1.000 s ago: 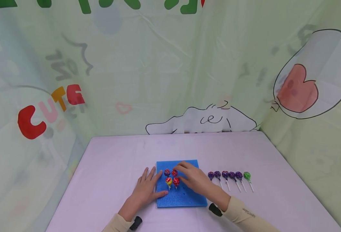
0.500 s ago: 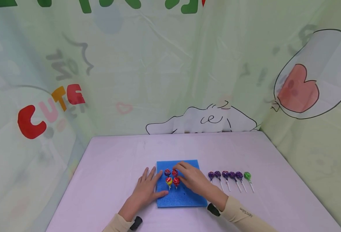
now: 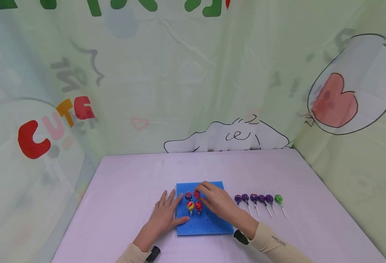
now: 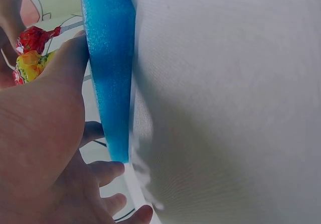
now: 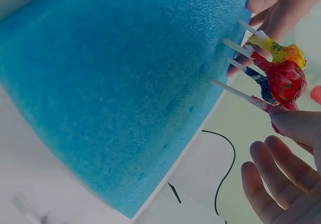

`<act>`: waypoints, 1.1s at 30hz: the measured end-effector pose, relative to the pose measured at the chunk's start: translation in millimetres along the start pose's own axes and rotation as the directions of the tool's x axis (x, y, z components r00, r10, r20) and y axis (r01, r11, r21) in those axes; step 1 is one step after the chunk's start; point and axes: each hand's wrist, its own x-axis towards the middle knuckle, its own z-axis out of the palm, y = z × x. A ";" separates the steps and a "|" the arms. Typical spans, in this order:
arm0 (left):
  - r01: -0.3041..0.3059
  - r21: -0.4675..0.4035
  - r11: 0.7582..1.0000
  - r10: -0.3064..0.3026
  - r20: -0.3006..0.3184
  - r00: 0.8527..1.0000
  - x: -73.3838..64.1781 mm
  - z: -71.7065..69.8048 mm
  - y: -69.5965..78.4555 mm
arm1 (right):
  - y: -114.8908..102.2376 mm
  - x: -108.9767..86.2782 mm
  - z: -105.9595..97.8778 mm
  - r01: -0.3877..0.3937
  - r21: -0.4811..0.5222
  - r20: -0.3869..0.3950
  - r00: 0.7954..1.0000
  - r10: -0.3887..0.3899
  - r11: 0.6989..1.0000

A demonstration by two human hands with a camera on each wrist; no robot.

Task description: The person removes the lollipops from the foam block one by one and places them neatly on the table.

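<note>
A blue foam block lies flat, with several wrapped lollipops standing upright in it. My left hand rests with fingers spread along its left edge, thumb on its near part. At the back right of the group, my right hand pinches the head of a red lollipop between thumb and fingers. Its white stick meets the foam in the right wrist view. Another red lollipop stands in front of it. To the left are a yellow-and-red lollipop and a dark blue-and-red lollipop.
On the pale table, right of the foam, several purple lollipops lie in a row. A green lollipop ends that row. Small holes mark the foam's top. A printed curtain closes off the back and sides.
</note>
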 end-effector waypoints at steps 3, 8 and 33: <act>0.001 -0.006 1.000 -0.001 -0.001 1.000 -0.8 0.5 -0.7 | -1.1 0.5 -2.4 -0.006 0.006 0.006 1.000 0.006 1.000; 0.001 -0.006 1.000 -0.001 -0.005 1.000 -1.4 1.6 -1.1 | -3.0 2.2 -12.7 -0.059 0.011 0.013 0.998 0.059 0.998; 0.009 -0.005 1.000 -0.009 -0.008 1.000 -0.8 1.8 -0.7 | 24.4 2.0 -39.6 -0.344 0.349 0.393 0.898 0.197 0.872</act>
